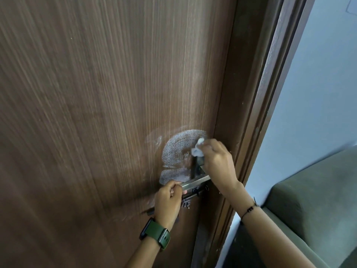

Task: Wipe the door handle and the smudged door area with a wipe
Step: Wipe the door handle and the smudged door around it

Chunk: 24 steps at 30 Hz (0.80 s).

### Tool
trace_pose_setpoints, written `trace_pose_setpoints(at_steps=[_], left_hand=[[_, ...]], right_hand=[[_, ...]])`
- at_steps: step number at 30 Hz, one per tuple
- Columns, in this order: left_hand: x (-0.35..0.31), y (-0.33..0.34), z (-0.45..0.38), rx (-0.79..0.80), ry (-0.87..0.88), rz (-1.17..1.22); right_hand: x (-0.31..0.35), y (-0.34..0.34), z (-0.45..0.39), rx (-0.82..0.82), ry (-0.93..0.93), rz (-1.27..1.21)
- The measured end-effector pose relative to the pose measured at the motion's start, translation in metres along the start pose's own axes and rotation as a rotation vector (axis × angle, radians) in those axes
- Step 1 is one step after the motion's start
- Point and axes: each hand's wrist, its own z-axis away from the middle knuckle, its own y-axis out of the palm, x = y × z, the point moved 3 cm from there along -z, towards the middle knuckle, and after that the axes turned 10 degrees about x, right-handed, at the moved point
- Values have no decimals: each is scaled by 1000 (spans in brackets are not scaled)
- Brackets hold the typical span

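Head view: wiping of the smudged patch [178,149] under way, just above the door handle [195,183] on the brown door [96,93]. Best done with firm, overlapping strokes kept flat to the wood, working outward to the pale streak on the left of the patch, then folding to a clean face before moving down along the lever. Worth keeping the lever steady meanwhile, so the door does not swing.

Right hand [217,163] curled closed around a crumpled white wipe [199,147], pressing it to the door at the patch's right edge, beside the handle's plate. Left hand [168,200] loosely closed, fingertips pinching the free end of the lever. Green watch [155,234] on the left wrist; dark bracelet [249,209] on the right.
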Motion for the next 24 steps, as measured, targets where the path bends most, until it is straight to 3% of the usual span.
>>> trace_pose_setpoints(at_steps=[4, 11, 13, 17, 24], left_hand=[[1, 2, 0, 3, -13, 37], [3, 3, -1, -45, 17, -37], [3, 3, -1, -36, 14, -26], [2, 3, 0, -34, 18, -3], [2, 3, 0, -40, 21, -3]], right_hand=[[-1, 7, 7, -89, 164, -61], [-6, 33, 27, 68, 448, -75], [-8, 28, 29, 83, 440, -83], [-5, 5, 14, -70, 321, -109], [0, 23, 20, 34, 263, -105]])
